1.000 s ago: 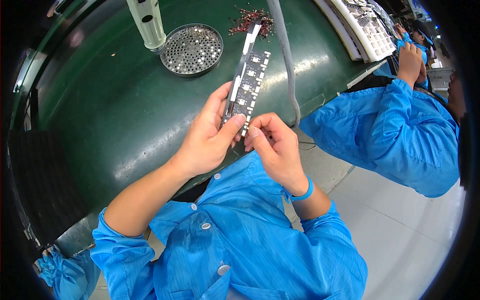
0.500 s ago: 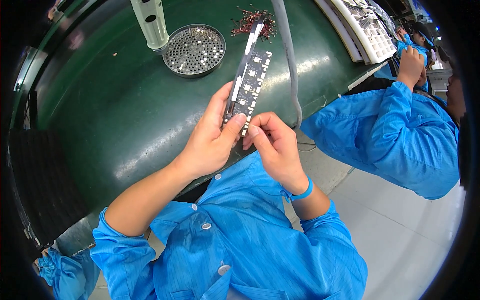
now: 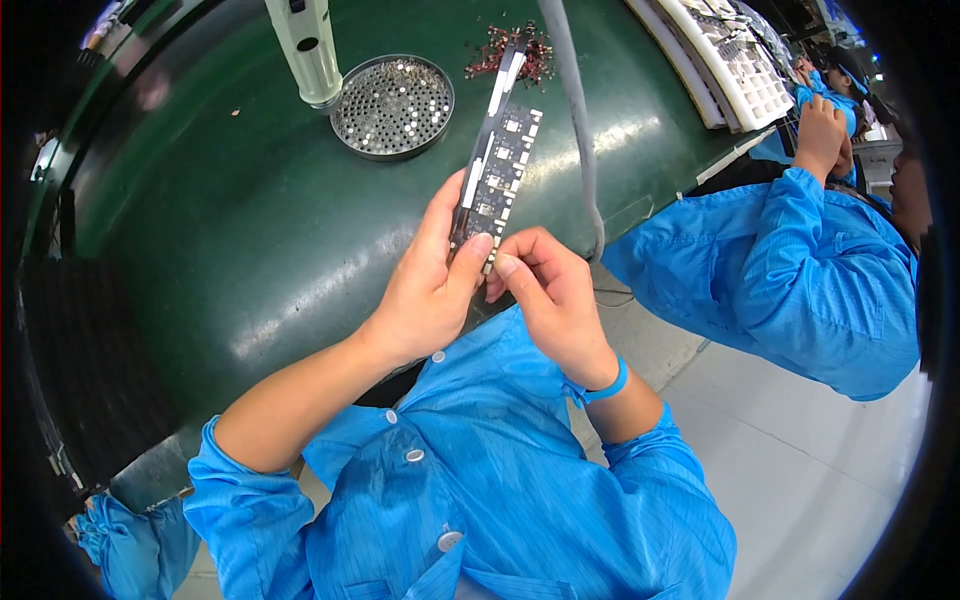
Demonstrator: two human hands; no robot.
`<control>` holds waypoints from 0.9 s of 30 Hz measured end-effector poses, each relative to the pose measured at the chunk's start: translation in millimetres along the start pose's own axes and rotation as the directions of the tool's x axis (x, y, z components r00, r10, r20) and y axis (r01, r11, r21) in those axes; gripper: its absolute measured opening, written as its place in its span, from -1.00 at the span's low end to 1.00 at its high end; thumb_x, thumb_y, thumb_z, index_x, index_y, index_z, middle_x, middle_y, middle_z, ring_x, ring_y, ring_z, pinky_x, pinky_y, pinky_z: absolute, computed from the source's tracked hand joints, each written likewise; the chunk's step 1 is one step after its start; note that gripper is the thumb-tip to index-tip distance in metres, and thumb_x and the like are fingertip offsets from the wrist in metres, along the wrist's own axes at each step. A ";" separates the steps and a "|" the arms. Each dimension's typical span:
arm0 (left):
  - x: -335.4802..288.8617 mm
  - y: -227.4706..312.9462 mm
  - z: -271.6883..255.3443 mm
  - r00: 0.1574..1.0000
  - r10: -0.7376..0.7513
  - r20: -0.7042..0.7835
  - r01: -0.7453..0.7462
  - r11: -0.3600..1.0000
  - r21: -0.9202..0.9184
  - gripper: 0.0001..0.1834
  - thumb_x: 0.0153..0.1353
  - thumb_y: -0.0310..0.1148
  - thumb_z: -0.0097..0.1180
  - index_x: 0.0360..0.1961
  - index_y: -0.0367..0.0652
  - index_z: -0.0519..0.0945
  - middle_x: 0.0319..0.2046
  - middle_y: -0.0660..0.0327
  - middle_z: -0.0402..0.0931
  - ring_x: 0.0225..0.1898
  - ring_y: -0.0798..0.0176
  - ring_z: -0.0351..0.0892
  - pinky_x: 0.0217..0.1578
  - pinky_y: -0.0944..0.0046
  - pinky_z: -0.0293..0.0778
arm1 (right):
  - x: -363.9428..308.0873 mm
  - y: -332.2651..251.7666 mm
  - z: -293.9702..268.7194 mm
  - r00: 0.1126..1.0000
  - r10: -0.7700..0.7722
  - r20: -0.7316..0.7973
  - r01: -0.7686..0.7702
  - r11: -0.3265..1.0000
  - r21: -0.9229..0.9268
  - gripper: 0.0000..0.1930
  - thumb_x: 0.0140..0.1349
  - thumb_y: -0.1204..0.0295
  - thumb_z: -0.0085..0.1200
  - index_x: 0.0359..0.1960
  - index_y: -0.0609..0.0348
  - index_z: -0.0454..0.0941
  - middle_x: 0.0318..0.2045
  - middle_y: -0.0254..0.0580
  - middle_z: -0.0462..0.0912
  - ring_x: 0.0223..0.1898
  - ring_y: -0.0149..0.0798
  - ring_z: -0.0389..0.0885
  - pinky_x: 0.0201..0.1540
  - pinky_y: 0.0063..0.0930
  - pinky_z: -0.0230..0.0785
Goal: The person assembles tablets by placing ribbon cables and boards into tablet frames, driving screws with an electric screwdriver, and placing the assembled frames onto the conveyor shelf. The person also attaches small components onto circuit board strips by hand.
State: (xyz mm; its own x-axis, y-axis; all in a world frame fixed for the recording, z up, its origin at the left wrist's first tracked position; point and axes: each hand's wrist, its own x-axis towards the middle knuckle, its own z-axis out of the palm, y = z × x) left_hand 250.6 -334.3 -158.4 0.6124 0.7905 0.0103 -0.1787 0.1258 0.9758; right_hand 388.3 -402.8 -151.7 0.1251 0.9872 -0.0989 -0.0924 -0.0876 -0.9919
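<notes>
Left hand (image 3: 420,295): closed on the lower part of a dark circuit board (image 3: 507,165), with my thumb across its face and my forefinger along its left side. I hold the board just above the centre of the frame, tilted, its upper end leaning right. White blocks line its right edge; a narrow dark bar (image 3: 492,120) with white patches runs along its left side.

Right hand (image 3: 555,300): fingers curled, thumb tip close to the forefinger, at the board's lower end. I cannot tell whether these fingers grip the board or a small part. A blue band (image 3: 608,382) encircles my right wrist.

The green worktop (image 3: 250,225) spans the left and upper frame. At upper centre-left, a round perforated tray (image 3: 392,157) sits just beside a pale cylindrical device (image 3: 307,55). At upper centre, small reddish parts (image 3: 490,58) lie in a loose pile; a grey cable (image 3: 580,130) passes right of them. A white compartmented tray (image 3: 765,105) occupies the upper right.
</notes>
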 end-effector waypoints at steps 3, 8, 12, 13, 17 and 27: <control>-1.2 2.3 1.1 1.000 -0.005 -0.011 0.005 1.000 0.004 -0.40 0.35 -0.53 -0.15 0.37 -0.26 -0.02 -0.12 0.21 0.39 -0.23 0.45 0.40 -0.25 0.39 0.46 | 0.2 -1.8 -0.8 1.000 0.010 0.011 -0.010 1.000 0.000 -0.90 0.36 0.51 -0.08 -0.26 0.32 0.42 -0.42 -0.28 0.54 -0.37 -0.48 0.51 -0.25 -0.56 0.44; -4.2 9.0 5.5 0.997 -0.072 -0.031 0.070 0.996 -0.060 -0.40 0.36 -0.51 -0.12 0.36 -0.25 -0.01 -0.20 0.24 0.40 -0.31 0.47 0.40 -0.31 0.44 0.43 | -10.1 -11.9 -4.6 0.994 -0.097 -0.041 0.090 0.986 -0.141 -0.88 0.30 0.55 -0.02 -0.17 0.33 0.45 -0.36 -0.19 0.60 -0.29 -0.42 0.59 -0.21 -0.54 0.47; -24.1 19.6 3.2 0.973 -0.226 -0.050 0.219 0.970 -0.108 -0.52 0.35 -0.50 -0.09 0.26 -0.27 0.13 -0.24 0.24 0.43 -0.38 0.46 0.43 -0.33 0.44 0.45 | -20.4 -80.1 -46.7 0.931 -0.352 -0.097 0.306 0.897 -0.320 -0.90 0.24 0.61 0.02 -0.24 0.31 0.55 -0.40 -0.17 0.64 -0.29 -0.42 0.64 -0.25 -0.58 0.49; -35.3 16.6 3.9 0.969 -0.246 -0.012 0.241 0.958 -0.153 -0.59 0.35 -0.50 -0.08 0.18 -0.27 0.18 -0.24 0.21 0.45 -0.38 0.42 0.47 -0.34 0.41 0.47 | -8.5 -90.9 -54.7 0.889 -0.426 -0.169 0.350 0.869 -0.351 -0.92 0.25 0.59 0.02 -0.29 0.32 0.56 -0.41 -0.21 0.64 -0.32 -0.47 0.62 -0.28 -0.61 0.47; -81.5 17.4 11.4 0.966 -0.256 0.021 0.251 0.925 -0.286 -0.73 0.32 -0.52 -0.04 0.00 -0.26 0.25 -0.23 0.09 0.50 -0.32 0.29 0.57 -0.30 0.28 0.53 | 101.9 -60.6 -93.2 0.869 -0.492 -0.043 0.325 0.634 -0.702 -0.86 0.19 0.52 0.11 -0.24 0.30 0.55 -0.42 -0.05 0.62 -0.40 -0.20 0.62 -0.28 -0.41 0.47; -133.1 6.5 -19.2 0.914 -0.092 -0.395 0.008 0.978 -0.208 -0.77 0.28 -0.57 -0.03 -0.09 -0.21 0.25 -0.27 0.04 0.53 -0.28 0.19 0.61 -0.22 0.21 0.57 | 172.6 -20.3 -76.4 0.900 -0.435 0.028 0.102 0.148 -0.984 -0.83 0.14 0.47 -0.03 -0.38 0.38 0.46 -0.34 0.16 0.56 -0.25 0.14 0.56 -0.18 -0.06 0.47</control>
State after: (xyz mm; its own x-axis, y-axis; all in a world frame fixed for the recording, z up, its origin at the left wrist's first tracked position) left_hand 153.1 -427.2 -157.7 0.2718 0.9478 -0.1664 -0.3299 0.2543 0.9091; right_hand 487.2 -240.8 -154.8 0.1252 0.9304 0.3445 0.9707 -0.0432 -0.2362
